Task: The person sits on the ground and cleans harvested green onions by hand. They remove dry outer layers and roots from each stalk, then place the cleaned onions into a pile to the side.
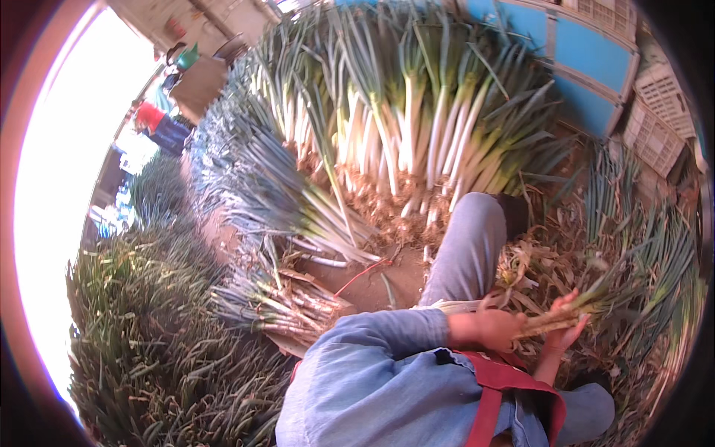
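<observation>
At the lower right, my left hand (pixel 496 328) is closed around the pale root end of a small bunch of green onions or leeks (pixel 550 321); motion blur hides its fingers. My right hand (pixel 565 329) supports the same bunch nearer its green leaves, with the stalks between thumb and fingers. The leaves point right. Dry, peeled husks (pixel 539 262) lie on the ground just beyond my hands. A long pale stalk (pixel 455 306) lies by my left wrist, partly hidden behind it. A red apron (pixel 516 380) covers my front.
Large leeks (pixel 410 123) stand in a wide heap ahead. Trimmed stalks (pixel 301 313) lie on cardboard at left, near a red string (pixel 360 277). Leafy heaps (pixel 167 335) fill the lower left. Plastic crates (pixel 653 137) stand upper right; a person in red (pixel 149 117) is far off.
</observation>
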Motion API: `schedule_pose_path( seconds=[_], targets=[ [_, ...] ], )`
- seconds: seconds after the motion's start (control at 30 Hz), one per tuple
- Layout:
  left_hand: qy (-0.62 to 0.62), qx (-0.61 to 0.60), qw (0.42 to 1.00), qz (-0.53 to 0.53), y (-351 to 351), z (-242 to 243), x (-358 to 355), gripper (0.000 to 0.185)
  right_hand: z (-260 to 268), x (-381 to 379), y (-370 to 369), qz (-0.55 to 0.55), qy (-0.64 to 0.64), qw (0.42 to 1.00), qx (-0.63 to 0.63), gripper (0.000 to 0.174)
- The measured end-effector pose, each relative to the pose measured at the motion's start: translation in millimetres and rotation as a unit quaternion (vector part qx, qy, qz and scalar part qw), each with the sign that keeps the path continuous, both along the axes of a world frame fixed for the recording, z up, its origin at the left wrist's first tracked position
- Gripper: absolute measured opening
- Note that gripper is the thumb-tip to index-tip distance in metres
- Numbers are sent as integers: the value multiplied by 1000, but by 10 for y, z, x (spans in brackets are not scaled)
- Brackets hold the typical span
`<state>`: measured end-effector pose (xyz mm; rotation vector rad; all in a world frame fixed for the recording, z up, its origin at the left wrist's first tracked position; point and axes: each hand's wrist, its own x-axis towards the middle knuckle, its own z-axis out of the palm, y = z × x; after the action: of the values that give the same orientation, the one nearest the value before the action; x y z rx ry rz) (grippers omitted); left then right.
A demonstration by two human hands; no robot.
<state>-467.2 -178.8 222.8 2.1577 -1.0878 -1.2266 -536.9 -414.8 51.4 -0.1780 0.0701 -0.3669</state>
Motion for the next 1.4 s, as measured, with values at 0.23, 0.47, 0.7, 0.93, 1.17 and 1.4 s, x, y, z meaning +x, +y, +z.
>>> schedule_pose_path(
  seconds=[0.23,0.47,0.7,0.93,1.17,1.4],
  targets=[
    [45,-157,985,-61,631,101,38,79,52,-490,-1312,-78,-27,997,6,35],
    [-192,-400,882,158,225,277,250,81,238,-563,-1580,-111,86,959,-247,18],
    [-126,-131,981,-64,-280,-208,-338,106,-478,-531,-1098,-18,323,943,-79,21],
    [-118,-246,947,170,-5,-273,-72,52,1234,270,-744,-72,297,886,-348,20],
    [-378,-418,694,448,1180,193,448,43,3603,1080,1438,108,-165,824,-531,62],
    [-508,-337,301,733,4384,-164,363,17,3640,1490,1447,71,-166,486,-855,46]
  ],
)
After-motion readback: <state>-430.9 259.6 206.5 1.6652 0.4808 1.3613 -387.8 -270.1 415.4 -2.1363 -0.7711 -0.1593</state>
